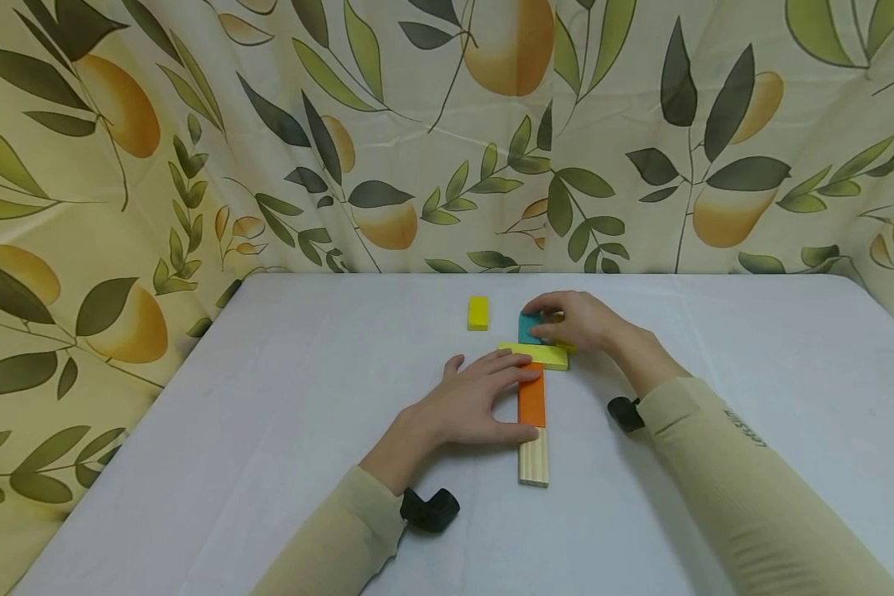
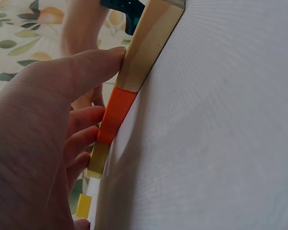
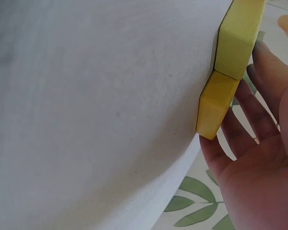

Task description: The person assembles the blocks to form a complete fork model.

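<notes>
In the head view, a row of blocks lies on the table: a plain wood block (image 1: 533,463) nearest, an orange block (image 1: 532,397), a pale yellow block (image 1: 551,358) set crosswise, and a teal block (image 1: 527,329) beyond. My left hand (image 1: 471,401) is spread along the row's left side, its thumb at the wood block and fingertips over the orange and pale yellow blocks. Thumb and bent fingers of my right hand (image 1: 581,319) hold the teal block. Under that palm sits a deeper yellow block (image 3: 218,103), touching the pale yellow one in the right wrist view.
A separate small yellow block (image 1: 478,314) lies to the left of the teal one. White cloth covers the table (image 1: 268,397), and a fruit-patterned curtain (image 1: 447,165) hangs behind its far edge. A black device (image 1: 430,510) shows at the left wrist.
</notes>
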`<state>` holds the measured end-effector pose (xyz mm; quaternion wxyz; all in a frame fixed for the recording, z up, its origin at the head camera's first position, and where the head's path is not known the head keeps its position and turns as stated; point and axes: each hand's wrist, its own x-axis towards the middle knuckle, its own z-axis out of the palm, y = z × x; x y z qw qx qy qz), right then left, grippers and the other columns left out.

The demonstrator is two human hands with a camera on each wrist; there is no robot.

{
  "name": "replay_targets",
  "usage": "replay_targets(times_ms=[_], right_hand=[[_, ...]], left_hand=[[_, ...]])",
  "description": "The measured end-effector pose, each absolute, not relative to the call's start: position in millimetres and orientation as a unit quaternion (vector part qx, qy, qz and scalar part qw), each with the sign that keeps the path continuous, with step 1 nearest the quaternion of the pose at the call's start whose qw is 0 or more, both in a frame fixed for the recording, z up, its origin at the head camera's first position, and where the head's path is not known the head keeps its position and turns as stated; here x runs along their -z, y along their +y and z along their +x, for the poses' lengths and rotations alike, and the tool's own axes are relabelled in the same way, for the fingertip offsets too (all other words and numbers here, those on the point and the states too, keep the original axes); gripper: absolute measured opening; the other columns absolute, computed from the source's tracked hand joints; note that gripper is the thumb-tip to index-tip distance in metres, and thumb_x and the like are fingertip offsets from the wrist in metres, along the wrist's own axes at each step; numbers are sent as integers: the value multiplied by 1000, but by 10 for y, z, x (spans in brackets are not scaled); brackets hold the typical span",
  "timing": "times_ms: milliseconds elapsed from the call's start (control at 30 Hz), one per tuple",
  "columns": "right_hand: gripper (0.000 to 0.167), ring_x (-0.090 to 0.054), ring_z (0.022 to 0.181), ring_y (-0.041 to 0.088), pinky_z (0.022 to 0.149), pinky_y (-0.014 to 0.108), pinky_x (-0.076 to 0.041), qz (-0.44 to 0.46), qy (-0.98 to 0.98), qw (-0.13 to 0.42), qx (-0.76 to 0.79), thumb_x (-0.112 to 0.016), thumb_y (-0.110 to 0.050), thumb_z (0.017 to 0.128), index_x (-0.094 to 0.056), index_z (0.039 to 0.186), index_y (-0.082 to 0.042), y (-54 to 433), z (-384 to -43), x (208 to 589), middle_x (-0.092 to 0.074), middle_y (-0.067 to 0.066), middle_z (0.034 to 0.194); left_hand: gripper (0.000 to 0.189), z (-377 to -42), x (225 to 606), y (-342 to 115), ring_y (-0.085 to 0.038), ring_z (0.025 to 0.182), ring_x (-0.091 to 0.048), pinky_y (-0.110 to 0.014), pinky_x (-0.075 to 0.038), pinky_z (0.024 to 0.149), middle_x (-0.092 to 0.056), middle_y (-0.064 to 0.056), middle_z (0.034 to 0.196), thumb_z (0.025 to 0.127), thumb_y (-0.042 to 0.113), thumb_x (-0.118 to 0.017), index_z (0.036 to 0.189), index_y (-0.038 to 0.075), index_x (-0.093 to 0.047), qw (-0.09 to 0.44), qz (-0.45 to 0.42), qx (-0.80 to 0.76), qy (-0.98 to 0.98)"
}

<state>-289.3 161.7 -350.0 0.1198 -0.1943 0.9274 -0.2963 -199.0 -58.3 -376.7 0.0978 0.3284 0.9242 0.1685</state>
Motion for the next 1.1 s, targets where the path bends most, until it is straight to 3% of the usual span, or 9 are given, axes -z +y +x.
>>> replay_targets(times_ms=[1100], right_hand=[[37, -48, 129, 42, 110, 59, -33, -212, 923, 117, 300, -68, -19, 98, -64, 133, -6, 1654, -2893, 3478, -55, 21, 140]], left_hand=[[71, -1998, 3762, -588, -14, 150, -19, -69, -15, 111, -31, 12, 161, 91, 64, -58, 153, 34, -44, 85, 338, -150, 925]])
